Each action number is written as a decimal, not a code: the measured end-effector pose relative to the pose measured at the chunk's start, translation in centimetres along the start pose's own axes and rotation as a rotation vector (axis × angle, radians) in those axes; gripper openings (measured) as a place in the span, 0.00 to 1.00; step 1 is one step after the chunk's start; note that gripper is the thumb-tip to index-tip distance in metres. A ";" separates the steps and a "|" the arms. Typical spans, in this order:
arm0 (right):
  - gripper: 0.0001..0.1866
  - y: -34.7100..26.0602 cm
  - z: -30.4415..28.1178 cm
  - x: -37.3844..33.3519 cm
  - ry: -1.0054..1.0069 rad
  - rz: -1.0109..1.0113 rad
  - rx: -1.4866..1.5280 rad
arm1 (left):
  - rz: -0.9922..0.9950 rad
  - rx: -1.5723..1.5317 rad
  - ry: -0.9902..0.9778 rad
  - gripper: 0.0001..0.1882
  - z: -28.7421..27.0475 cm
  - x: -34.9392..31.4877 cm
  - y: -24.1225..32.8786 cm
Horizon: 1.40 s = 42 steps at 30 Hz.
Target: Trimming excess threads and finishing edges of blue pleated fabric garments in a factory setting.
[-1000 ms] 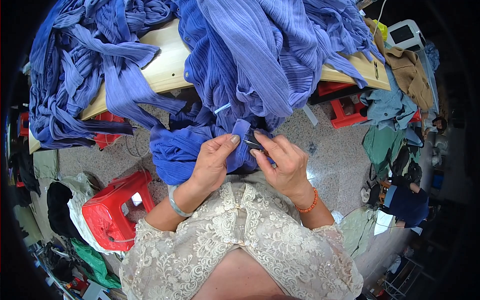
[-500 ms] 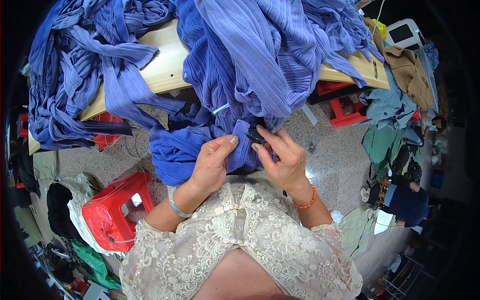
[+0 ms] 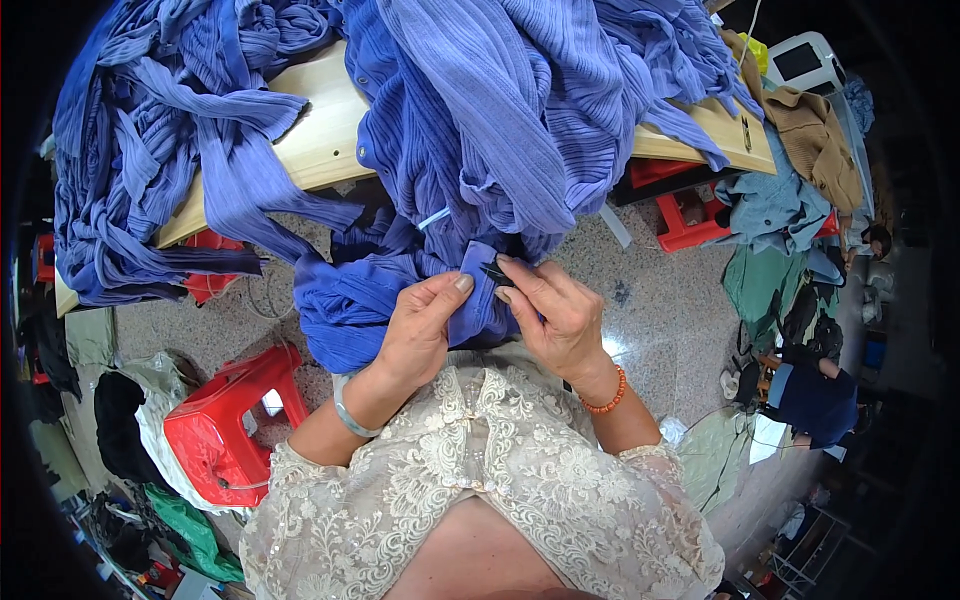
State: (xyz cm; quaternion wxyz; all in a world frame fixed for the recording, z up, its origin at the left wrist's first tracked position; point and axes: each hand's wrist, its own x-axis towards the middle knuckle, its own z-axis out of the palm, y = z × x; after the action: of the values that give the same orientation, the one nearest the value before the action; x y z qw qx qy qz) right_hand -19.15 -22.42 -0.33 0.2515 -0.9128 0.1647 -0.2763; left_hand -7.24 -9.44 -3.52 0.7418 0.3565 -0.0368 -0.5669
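My left hand [image 3: 418, 325] pinches the smooth edge of a blue ribbed knit garment [image 3: 345, 310] between thumb and fingers. Gathered below the table edge, the garment lies over my lap. In my right hand [image 3: 565, 320] is a small black pointed tool [image 3: 495, 273], its tip touching or almost touching the blue strip [image 3: 478, 258] beside my left thumb. Most of the tool is hidden by my fingers, so its exact kind does not show. A short pale blue stick-like piece [image 3: 434, 218] rests on the cloth just beyond my hands.
Heaps of blue knitwear [image 3: 490, 90] cover much of the wooden table [image 3: 325, 115] and hang over its front. A red plastic stool [image 3: 215, 440] stands on the left. To the right are brown cloth [image 3: 815, 140], grey-blue clothes [image 3: 775, 210] and another person [image 3: 815, 400].
The black tool's tip has shifted slightly left along the strip, and my right hand moved a little with it. My left hand keeps its pinch.
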 end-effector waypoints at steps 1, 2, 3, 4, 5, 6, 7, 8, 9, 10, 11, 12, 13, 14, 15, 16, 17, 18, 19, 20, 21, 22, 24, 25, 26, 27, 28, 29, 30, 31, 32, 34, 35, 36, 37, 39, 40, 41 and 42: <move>0.16 0.1 0.1 -0.1 0.013 0.003 0.009 | 0.005 0.002 -0.007 0.10 0.0 0.0 0.0; 0.15 0.1 0.1 -0.1 0.027 0.007 0.018 | 0.004 0.002 -0.007 0.10 0.0 0.0 0.0; 0.15 0.1 0.1 0.0 0.027 0.008 0.017 | -0.002 0.003 -0.008 0.10 0.2 0.0 0.1; 0.14 0.1 -0.1 0.0 0.020 0.033 0.038 | -0.007 0.003 -0.007 0.11 0.3 -0.1 0.1; 0.14 0.2 -0.2 0.1 0.013 0.059 0.059 | -0.006 0.004 -0.005 0.11 0.2 -0.1 0.1; 0.15 0.3 -0.3 0.0 0.005 0.066 0.102 | -0.006 0.004 -0.001 0.11 0.0 -0.1 0.0; 0.15 0.3 -0.5 0.0 0.005 0.067 0.102 | -0.007 0.003 0.001 0.11 -0.1 0.0 0.0; 0.16 0.1 -0.7 0.0 -0.037 0.088 0.160 | -0.008 0.004 0.000 0.11 0.0 0.1 0.0; 0.16 0.1 -0.8 0.0 -0.080 0.110 0.218 | -0.005 -0.001 -0.001 0.11 0.1 0.1 0.2; 0.17 0.2 -0.9 -0.1 -0.100 0.094 0.220 | -0.001 -0.006 -0.001 0.11 0.3 0.0 0.3; 0.17 0.2 -0.9 -0.1 -0.100 0.095 0.220 | -0.001 -0.005 -0.001 0.11 0.3 0.0 0.3; 0.17 0.2 -1.0 -0.1 -0.111 0.084 0.216 | -0.010 0.000 0.000 0.11 0.4 0.1 0.4; 0.17 0.2 -1.1 -0.1 -0.122 0.074 0.212 | -0.019 0.006 0.000 0.11 0.3 0.0 0.4; 0.17 0.2 -1.1 -0.1 -0.121 0.075 0.212 | -0.019 0.006 0.000 0.11 0.2 0.0 0.3; 0.18 0.2 -1.2 -0.1 -0.116 0.033 0.169 | -0.019 0.009 0.002 0.11 0.1 0.1 0.2; 0.18 0.3 -1.2 0.0 -0.110 -0.010 0.129 | -0.018 0.013 0.007 0.11 0.0 0.1 0.2; 0.18 0.3 -1.3 0.0 -0.110 -0.010 0.130 | -0.018 0.014 0.009 0.11 0.1 0.1 0.2; 0.18 0.2 -1.4 0.0 -0.122 -0.028 0.089 | -0.019 0.018 0.018 0.11 0.2 0.1 0.3; 0.18 0.1 -1.5 -0.1 -0.135 -0.046 0.046 | -0.020 0.022 0.026 0.11 0.3 0.1 0.3; 0.18 0.0 -1.5 -0.1 -0.134 -0.046 0.046 | -0.020 0.023 0.026 0.11 0.3 0.2 0.3; 0.18 0.0 -1.5 -0.1 -0.134 -0.050 0.028 | -0.019 0.016 0.026 0.11 0.2 0.2 0.2; 0.17 -0.1 -1.5 -0.2 -0.134 -0.052 0.010 | -0.018 0.010 0.026 0.11 0.1 0.3 0.1; 0.17 0.0 -1.4 -0.3 -0.126 -0.065 -0.002 | -0.026 0.011 0.025 0.11 0.2 0.3 0.2; 0.17 0.0 -1.4 -0.3 -0.118 -0.079 -0.012 | -0.032 0.012 0.025 0.10 0.2 0.3 0.2; 0.17 -0.1 -1.4 -0.3 -0.118 -0.079 -0.010 | -0.032 0.013 0.027 0.10 0.1 0.3 0.2; 0.16 -0.2 -1.5 -0.3 -0.134 -0.106 0.006 | -0.020 0.010 0.027 0.10 -0.1 0.4 0.1; 0.16 -0.2 -1.6 -0.4 -0.151 -0.131 0.021 | -0.009 0.007 0.025 0.10 -0.2 0.4 0.0; 0.17 -0.4 -1.7 -0.4 -0.176 -0.135 0.035 | -0.010 0.007 0.026 0.10 -0.1 0.5 0.1; 0.17 -0.6 -1.8 -0.5 -0.176 -0.135 0.035 | -0.018 0.005 0.037 0.10 0.1 0.5 0.1; 0.17 -0.6 -2.1 -0.6 -0.202 -0.120 0.064 | -0.026 0.003 0.048 0.11 0.2 0.5 0.2; 0.18 -0.6 -2.2 -0.6 -0.228 -0.105 0.093 | -0.027 0.004 0.049 0.11 0.3 0.4 0.4; 0.18 -0.3 -2.2 -0.7 -0.206 -0.096 0.078 | -0.027 0.000 0.004 0.11 0.5 0.3 0.6; 0.19 -0.1 -2.2 -0.7 -0.184 -0.089 0.063 | -0.028 0.000 0.005 0.11 0.5 0.3 0.6; 0.18 -0.1 -2.3 -0.5 -0.172 -0.087 0.040 | -0.030 -0.004 0.006 0.11 0.4 0.3 0.5; 0.18 0.0 -2.2 -0.6 -0.172 -0.087 0.040 | -0.032 -0.007 0.006 0.11 0.3 0.4 0.4; 0.18 0.1 -2.0 -0.6 -0.157 -0.089 0.019 | -0.028 -0.011 0.016 0.11 0.5 0.4 0.4; 0.18 0.0 -1.9 -0.6 -0.157 -0.089 0.019 | -0.025 -0.015 0.027 0.11 0.6 0.4 0.4; 0.18 0.0 -1.9 -0.7 -0.163 -0.096 0.010 | -0.025 -0.015 0.028 0.11 0.7 0.4 0.4; 0.18 -0.1 -1.8 -0.7 -0.169 -0.103 0.001 | -0.024 -0.022 0.031 0.11 0.8 0.4 0.4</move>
State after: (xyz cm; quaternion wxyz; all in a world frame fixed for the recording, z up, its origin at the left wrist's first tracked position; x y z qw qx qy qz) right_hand -20.73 -22.73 0.74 0.2504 -0.9401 0.0954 -0.2109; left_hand -7.11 -10.09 -2.81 0.7392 0.3575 -0.0146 -0.5706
